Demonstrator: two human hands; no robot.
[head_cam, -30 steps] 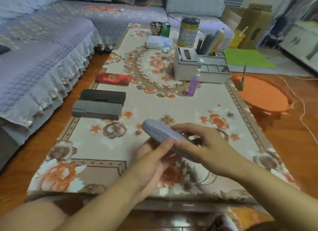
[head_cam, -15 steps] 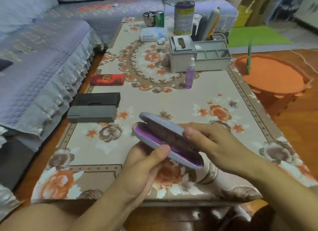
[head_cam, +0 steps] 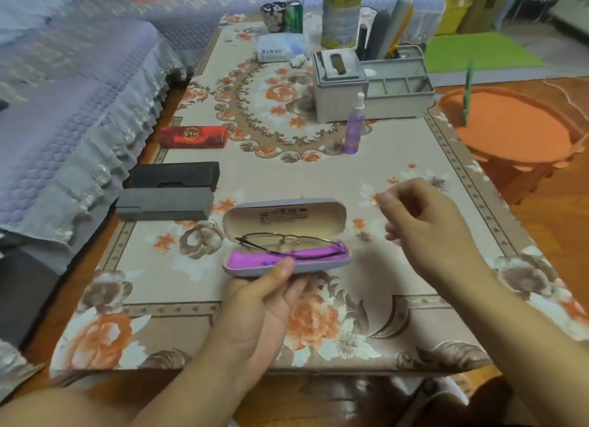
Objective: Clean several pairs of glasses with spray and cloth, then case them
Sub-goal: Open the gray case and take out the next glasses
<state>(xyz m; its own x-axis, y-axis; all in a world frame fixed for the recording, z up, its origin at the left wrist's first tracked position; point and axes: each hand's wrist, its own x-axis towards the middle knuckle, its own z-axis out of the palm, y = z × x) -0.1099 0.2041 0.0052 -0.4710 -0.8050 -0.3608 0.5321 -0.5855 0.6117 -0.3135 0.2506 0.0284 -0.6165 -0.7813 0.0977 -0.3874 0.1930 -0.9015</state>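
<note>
My left hand (head_cam: 266,302) holds a lilac glasses case (head_cam: 318,264) by its front edge, lid fully open. Thin metal-framed glasses (head_cam: 287,240) lie folded inside on a purple cloth (head_cam: 251,259). My right hand (head_cam: 424,226) hovers just right of the case, fingers loosely curled and holding nothing. A purple spray bottle (head_cam: 353,127) stands upright further back on the floral table (head_cam: 414,267). At the left lie a grey case (head_cam: 164,203), a black case (head_cam: 175,175) and a red case (head_cam: 194,136), all closed.
A grey desk organiser (head_cam: 369,89) with a tissue slot stands behind the spray bottle. Behind it are a tall tin (head_cam: 341,14), a tissue pack (head_cam: 280,47) and cups. A purple-covered sofa (head_cam: 63,108) runs along the left. An orange stool (head_cam: 510,130) stands at the right.
The case went from closed to fully open, showing the glasses inside. My right hand let go of the lid and drew away to the right. My view tilted down.
</note>
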